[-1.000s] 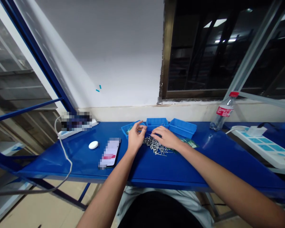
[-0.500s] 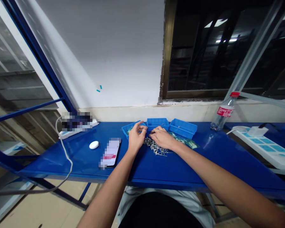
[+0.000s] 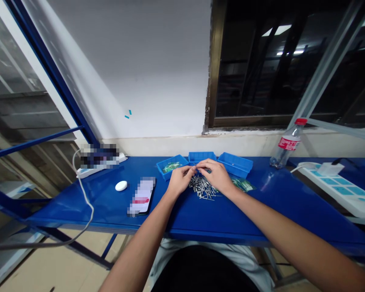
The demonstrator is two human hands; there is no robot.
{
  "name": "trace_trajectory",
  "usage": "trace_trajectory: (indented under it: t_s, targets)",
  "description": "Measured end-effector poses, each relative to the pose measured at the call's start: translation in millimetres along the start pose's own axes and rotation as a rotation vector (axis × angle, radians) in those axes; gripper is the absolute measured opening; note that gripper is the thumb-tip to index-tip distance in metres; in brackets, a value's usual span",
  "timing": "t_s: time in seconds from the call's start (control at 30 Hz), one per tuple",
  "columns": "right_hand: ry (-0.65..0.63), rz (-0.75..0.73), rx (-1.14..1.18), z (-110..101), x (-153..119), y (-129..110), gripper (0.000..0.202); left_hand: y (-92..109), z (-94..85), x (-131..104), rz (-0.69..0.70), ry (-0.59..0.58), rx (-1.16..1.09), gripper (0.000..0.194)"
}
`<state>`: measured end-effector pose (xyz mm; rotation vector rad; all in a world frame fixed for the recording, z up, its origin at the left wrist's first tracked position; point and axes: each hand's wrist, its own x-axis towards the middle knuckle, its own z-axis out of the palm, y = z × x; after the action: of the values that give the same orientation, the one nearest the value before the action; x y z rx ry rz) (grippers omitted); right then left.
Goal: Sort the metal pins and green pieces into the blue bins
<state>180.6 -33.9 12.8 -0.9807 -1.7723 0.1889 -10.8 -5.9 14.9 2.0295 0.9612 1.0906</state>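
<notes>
A loose pile of silvery metal rivets (image 3: 203,189) with thin shanks lies on the blue table (image 3: 182,221). Above its far edge, my left hand (image 3: 181,178) and my right hand (image 3: 215,173) come together, fingertips nearly touching. Both have thumb and fingers pinched, and whatever is between them is too small to make out. Behind them stand three blue bins: the left bin (image 3: 164,174) with green-printed plastic packets (image 3: 172,166) inside, the middle bin (image 3: 200,156), partly hidden, and the right bin (image 3: 235,164). More green-printed packets (image 3: 243,184) lie beside my right wrist.
To the left are a phone (image 3: 142,196) and a white oval object (image 3: 121,185). A white power strip (image 3: 100,165) with a cable sits at the back left. At the right stand a red-capped bottle (image 3: 287,144) and a larger power strip (image 3: 337,186).
My left hand has moved back from the left bin toward the pile, uncovering the packets in it. My right hand has lifted and turned inward, and the fingertips now meet.
</notes>
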Motion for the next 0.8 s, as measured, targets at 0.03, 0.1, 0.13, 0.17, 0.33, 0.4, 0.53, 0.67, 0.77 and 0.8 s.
trace_trajectory:
  t_s: [0.03,0.1,0.13,0.17,0.33,0.4,0.53,0.67,0.77,0.8]
  targets:
    - [0.018,0.039,0.057,1,-1,-1,0.012,1,0.1,0,0.021,0.001,0.003,0.038]
    - [0.046,0.122,0.159,4,-2,-3,0.011,1,0.0,0,0.054,0.023,0.011,0.035]
    - [0.057,0.158,0.199,5,-3,-4,0.012,1,-0.3,1,0.064,0.03,0.011,0.034]
    - [0.061,0.188,0.229,6,-3,-5,0.014,0,-0.6,2,0.072,0.029,0.006,0.033]
    - [0.0,0.259,0.309,9,-5,-9,0.017,-5,-1.1,5,0.04,0.009,-0.047,0.029]
    - [-0.017,0.246,0.269,8,-5,-12,0.016,-8,0.0,6,0.026,0.028,-0.08,0.028]
    - [0.006,0.197,0.097,4,-3,-15,0.015,-9,2.0,5,0.04,0.049,-0.163,0.028]
    - [0.024,0.162,0.025,0,-1,-13,0.023,-4,0.0,3,0.083,0.034,-0.062,0.029]
    - [-0.028,0.112,-0.051,-2,0,-7,0.02,-2,-1.8,3,0.129,0.057,0.057,0.024]
    - [-0.049,0.098,-0.086,-2,-1,-4,0.019,-3,-1.9,3,0.124,0.062,0.063,0.022]
